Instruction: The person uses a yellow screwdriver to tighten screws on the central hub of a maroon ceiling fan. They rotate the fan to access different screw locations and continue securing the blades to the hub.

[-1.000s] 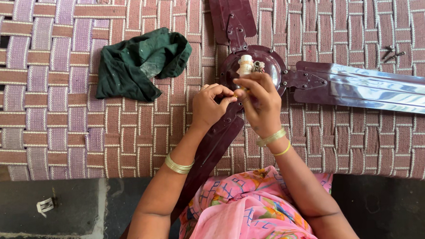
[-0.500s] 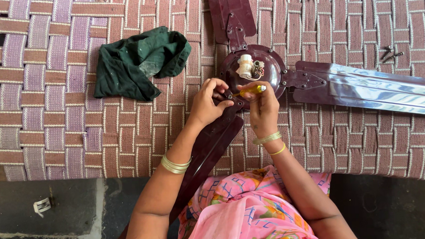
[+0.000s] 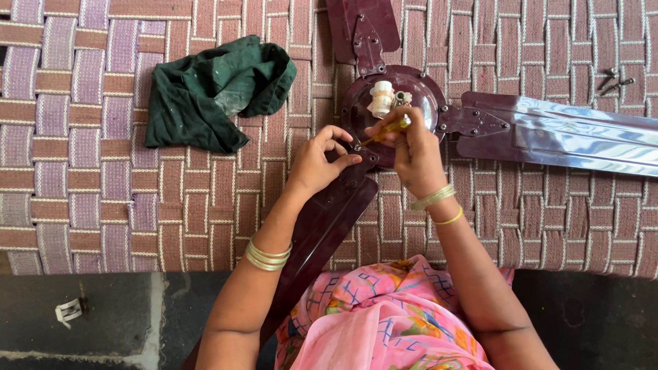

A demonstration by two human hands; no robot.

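Maroon metal ceiling fan [image 3: 396, 113] flat on the woven strap cot [image 3: 88, 179], hub near the middle of the weave, toward the near edge. Right hand [image 3: 414, 147] closed round a yellow-handled screwdriver [image 3: 385, 130], tip down at the bracket where the near blade [image 3: 323, 229] meets the hub. Left hand [image 3: 319, 162] pinched shut at that same joint, fingertips on the bracket; whether a screw sits between them, too small to tell. Judging by this: all three blades on their brackets, this joint in hand. Loose grey screws [image 3: 611, 82] lying toward the far right corner, well apart. Green crumpled cloth [image 3: 216, 90] off to the left, clear of both arms. Near blade overhanging the cot's near edge above the dark floor [image 3: 93, 324]; open weave left and right.
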